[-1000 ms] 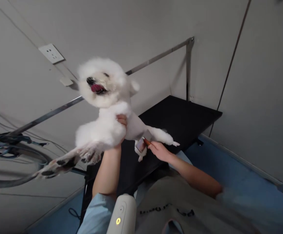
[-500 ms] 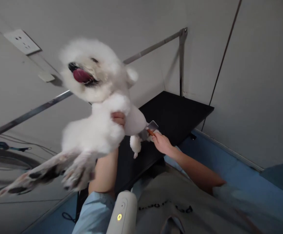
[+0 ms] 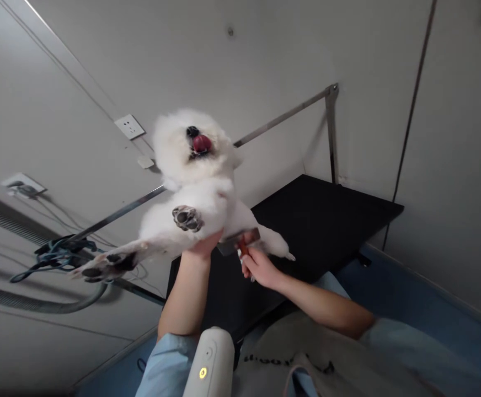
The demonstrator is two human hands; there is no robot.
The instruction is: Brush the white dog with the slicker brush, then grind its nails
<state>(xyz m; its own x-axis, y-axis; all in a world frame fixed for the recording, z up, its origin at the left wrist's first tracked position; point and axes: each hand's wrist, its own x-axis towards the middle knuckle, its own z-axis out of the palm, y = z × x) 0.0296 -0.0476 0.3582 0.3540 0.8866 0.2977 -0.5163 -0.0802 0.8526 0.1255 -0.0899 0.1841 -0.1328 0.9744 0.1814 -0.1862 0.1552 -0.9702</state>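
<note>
A fluffy white dog (image 3: 182,187) is held upright on the black table, belly toward me, its tongue out. My left hand (image 3: 208,244) supports it under the chest and foreleg; most of its fingers are hidden in or behind the fur. One front paw (image 3: 187,218) shows its dark pads, and the other foreleg stretches to the left. My right hand (image 3: 262,268) is closed round the orange handle of a slicker brush (image 3: 251,237). The flat brush head lies against the dog's lower belly or inner hind leg; exact contact is unclear.
The black grooming table (image 3: 327,212) extends to the right, with a metal bar (image 3: 284,116) behind the dog. Blue straps (image 3: 62,256) and a grey hose (image 3: 46,300) hang at left. A pale device (image 3: 209,361) with a yellow light sits low in front of me.
My view has swung, so the dog appears lower and further right. The brush has moved closer to the dog's belly and my left hand. The dog's nearer front paw is now raised.
</note>
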